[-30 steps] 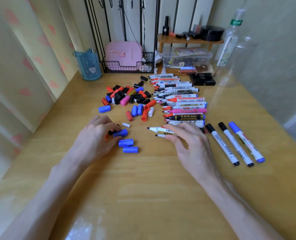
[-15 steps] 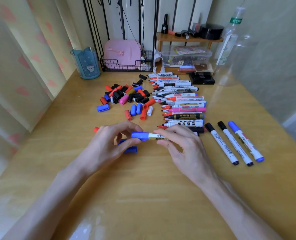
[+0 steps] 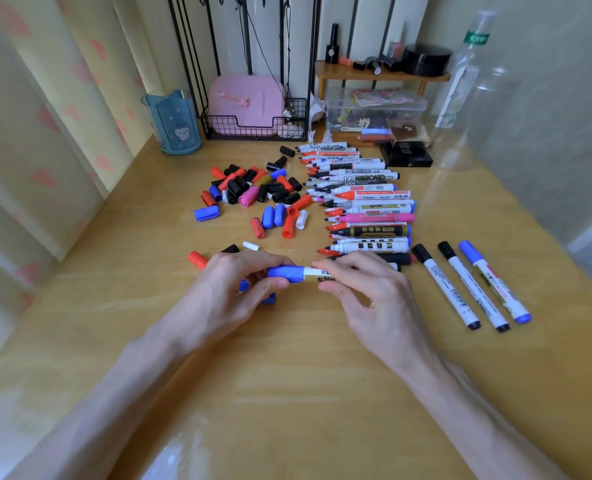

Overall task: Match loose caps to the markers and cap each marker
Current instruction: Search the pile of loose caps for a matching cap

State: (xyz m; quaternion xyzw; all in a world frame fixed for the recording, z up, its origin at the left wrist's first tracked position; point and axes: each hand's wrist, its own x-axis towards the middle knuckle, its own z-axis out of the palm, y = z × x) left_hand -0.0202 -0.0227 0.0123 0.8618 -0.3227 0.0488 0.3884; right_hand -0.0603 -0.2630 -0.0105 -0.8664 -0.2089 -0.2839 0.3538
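A: Where is the marker being capped?

B: Raised just over the wooden desk [image 3: 287, 393], between both hands. The blue plastic cap [image 3: 285, 274] sits on the end of the white-barrelled marker [image 3: 318, 275]. The left hand [image 3: 232, 299] has its grip pinching the cap between thumb and fingers, and the right hand [image 3: 367, 299] has its grip pinching the barrel.

A: Is the cap fully seated?

B: I cannot tell; the joint looks closed, but the fingers hide part of it. (No click to go by in a picture.)

A: What could go wrong?

B: If the cap belongs to another make, it may sit loose and slip off once laid down. Pushing at an angle could also jam the tip against the cap's rim.

A: And around them?

B: Two more loose blue caps [image 3: 268, 298] lie under the left hand, so a dropped wrist could scatter them. Behind lies the pile of loose red, black and blue caps [image 3: 253, 192], beside it the row of uncapped markers [image 3: 363, 202]. To the right, well apart, lie three capped markers [image 3: 467, 282].
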